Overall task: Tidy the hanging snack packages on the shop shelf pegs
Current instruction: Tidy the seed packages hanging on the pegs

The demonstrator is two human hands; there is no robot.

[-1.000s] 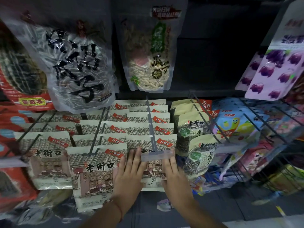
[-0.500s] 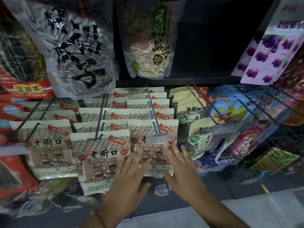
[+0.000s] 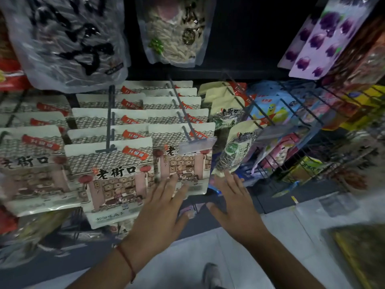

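Cream snack packages with red lanterns hang in rows on metal pegs. One front package [image 3: 183,161] hangs behind a clear price tag [image 3: 196,143]; another [image 3: 112,176] hangs to its left. My left hand [image 3: 158,213] is spread flat, and its fingertips overlap the lower edge of the package behind the price tag. My right hand [image 3: 235,201] is also spread, its fingertips just below a green-labelled seed packet [image 3: 233,151] that tilts on its peg. Neither hand holds anything.
Large clear seed bags [image 3: 68,38] hang above. Purple packets [image 3: 325,38] and colourful snacks on wire pegs [image 3: 295,113] fill the right side. Pale floor tiles [image 3: 229,257] and a shoe [image 3: 211,274] show below.
Both hands have drawn back and down from the front cream package and its price tag. The view has tilted downward, and more floor shows.
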